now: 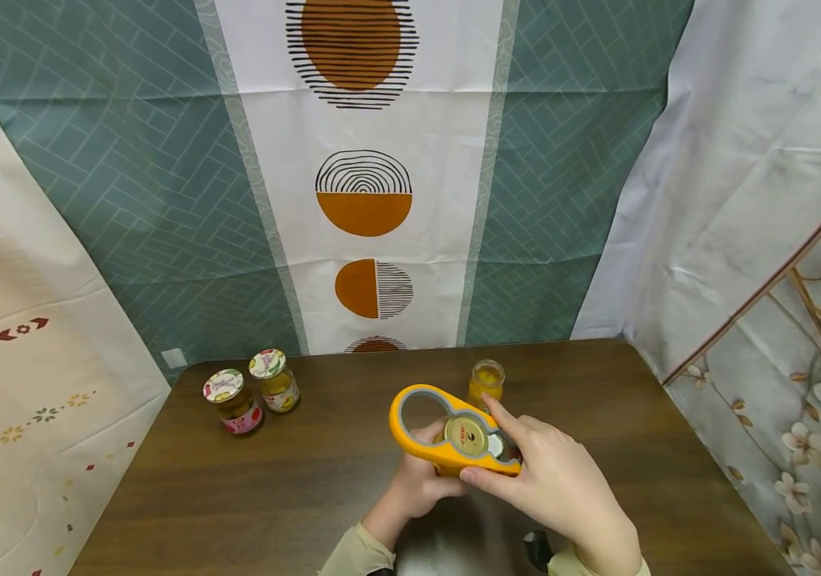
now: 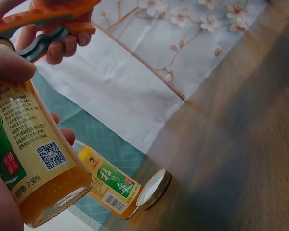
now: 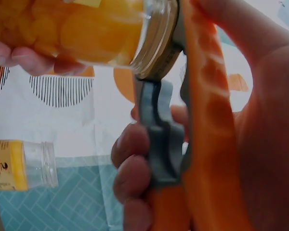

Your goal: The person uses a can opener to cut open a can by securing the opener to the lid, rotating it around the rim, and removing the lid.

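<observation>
My left hand point(image 1: 418, 484) grips a glass jar of orange fruit point(image 2: 62, 180) round its body, with the label and a QR code facing the left wrist camera. An orange jar opener with grey inner teeth point(image 1: 402, 432) lies across the top of this jar. Its middle opening surrounds the gold lid point(image 1: 466, 436), which is still on the jar. The right hand point(image 1: 562, 472) holds the opener's handle end; in the right wrist view its fingers point(image 3: 132, 180) curl round the lower arm. Behind the opener stands a similar jar without a lid point(image 1: 488, 374).
A loose lid point(image 2: 154, 190) lies beside the lidless jar on the brown table point(image 1: 295, 488). Two more lidded jars stand at the back left, one with a pink label point(image 1: 241, 418) and one with yellow contents point(image 1: 282, 392). Patterned cloths point(image 1: 562, 200) hang behind the table.
</observation>
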A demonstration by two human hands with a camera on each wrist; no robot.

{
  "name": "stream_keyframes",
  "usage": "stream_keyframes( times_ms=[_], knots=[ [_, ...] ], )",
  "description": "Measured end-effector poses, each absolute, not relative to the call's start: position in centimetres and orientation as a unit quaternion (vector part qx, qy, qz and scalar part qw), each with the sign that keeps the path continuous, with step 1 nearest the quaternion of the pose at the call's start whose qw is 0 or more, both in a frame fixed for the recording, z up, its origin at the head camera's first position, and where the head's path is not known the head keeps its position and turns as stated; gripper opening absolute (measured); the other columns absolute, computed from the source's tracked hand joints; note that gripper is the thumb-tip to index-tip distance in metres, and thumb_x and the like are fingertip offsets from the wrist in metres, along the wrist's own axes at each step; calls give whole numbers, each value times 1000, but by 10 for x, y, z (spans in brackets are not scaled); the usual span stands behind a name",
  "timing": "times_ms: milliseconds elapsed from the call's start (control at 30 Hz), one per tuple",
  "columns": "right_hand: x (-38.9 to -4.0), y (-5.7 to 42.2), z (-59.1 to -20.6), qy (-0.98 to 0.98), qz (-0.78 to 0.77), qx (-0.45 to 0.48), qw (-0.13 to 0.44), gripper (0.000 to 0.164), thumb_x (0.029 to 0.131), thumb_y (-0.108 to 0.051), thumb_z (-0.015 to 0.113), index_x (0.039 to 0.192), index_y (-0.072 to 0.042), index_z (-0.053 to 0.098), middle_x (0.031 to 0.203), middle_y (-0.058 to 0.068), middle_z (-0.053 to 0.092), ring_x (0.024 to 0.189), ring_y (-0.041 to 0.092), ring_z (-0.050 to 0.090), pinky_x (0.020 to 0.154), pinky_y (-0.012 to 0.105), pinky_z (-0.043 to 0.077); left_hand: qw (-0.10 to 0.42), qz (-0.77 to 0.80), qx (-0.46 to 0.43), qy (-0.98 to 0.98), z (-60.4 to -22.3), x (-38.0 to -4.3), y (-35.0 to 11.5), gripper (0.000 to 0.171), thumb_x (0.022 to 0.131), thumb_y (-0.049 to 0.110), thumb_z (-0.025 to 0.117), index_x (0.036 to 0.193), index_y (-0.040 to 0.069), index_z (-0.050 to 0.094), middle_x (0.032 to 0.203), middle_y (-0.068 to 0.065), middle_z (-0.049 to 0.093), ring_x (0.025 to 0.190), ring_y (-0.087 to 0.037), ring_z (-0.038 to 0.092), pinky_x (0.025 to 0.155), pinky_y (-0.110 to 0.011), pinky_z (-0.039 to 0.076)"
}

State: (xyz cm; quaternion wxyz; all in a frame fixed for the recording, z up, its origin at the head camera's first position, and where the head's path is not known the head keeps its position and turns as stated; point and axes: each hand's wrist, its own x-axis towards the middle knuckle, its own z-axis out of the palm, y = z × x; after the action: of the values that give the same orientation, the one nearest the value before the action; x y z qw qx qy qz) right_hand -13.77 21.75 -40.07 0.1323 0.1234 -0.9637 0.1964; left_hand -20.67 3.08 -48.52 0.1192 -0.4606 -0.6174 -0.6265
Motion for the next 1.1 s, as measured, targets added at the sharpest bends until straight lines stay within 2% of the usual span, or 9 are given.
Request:
stream_keyframes(
  times_ms=[167, 367, 567, 800, 933, 1100],
  knots=[
    [-134, 215, -401, -965, 207, 114, 117, 94, 70, -87, 55, 150, -41, 39, 80, -21, 52, 68, 5, 47, 60, 29, 44, 119, -629, -464, -613, -491, -208, 31, 58, 59, -1, 70, 117, 1, 60, 96, -10, 71, 85, -15, 66, 76, -35, 58],
    [-137, 216, -397, -941, 222, 184, 176, 82, 69, -80, 66, 138, -38, 55, 81, -27, 58, 60, 0, 45, 55, 23, 42, 111, -636, -490, -586, -480, -204, 28, 50, 60, -2, 69, 109, -2, 61, 90, -12, 69, 80, -15, 63, 73, -34, 57],
    [-138, 217, -394, -936, 194, 200, 215, 76, 65, -81, 68, 131, -42, 60, 61, -27, 41, 49, 0, 36, 45, 20, 33, 113, -633, -497, -583, -461, -197, 26, 48, 61, -4, 70, 108, -3, 61, 90, -15, 69, 83, -16, 63, 76, -36, 57],
    [-138, 219, -396, -934, 190, 205, 222, 77, 64, -81, 68, 130, -42, 61, 58, -27, 37, 47, 0, 34, 44, 21, 32, 107, -627, -503, -585, -474, -203, 27, 50, 59, -3, 72, 107, -3, 61, 91, -15, 69, 84, -16, 63, 76, -35, 57],
    [-140, 221, -396, -926, 191, 222, 236, 78, 63, -80, 70, 128, -37, 64, 59, -27, 37, 48, 0, 34, 45, 20, 32, 84, -628, -498, -592, -491, -210, 27, 52, 57, 1, 74, 107, -1, 62, 88, -13, 69, 80, -14, 62, 74, -32, 57],
    [-141, 223, -395, -924, 191, 230, 239, 79, 63, -79, 71, 127, -35, 65, 57, -26, 33, 47, -2, 32, 43, 19, 30, 23, -646, -492, -583, -499, -212, 26, 48, 57, 1, 72, 104, 2, 63, 81, -11, 65, 69, -9, 56, 62, -24, 53]
  ],
)
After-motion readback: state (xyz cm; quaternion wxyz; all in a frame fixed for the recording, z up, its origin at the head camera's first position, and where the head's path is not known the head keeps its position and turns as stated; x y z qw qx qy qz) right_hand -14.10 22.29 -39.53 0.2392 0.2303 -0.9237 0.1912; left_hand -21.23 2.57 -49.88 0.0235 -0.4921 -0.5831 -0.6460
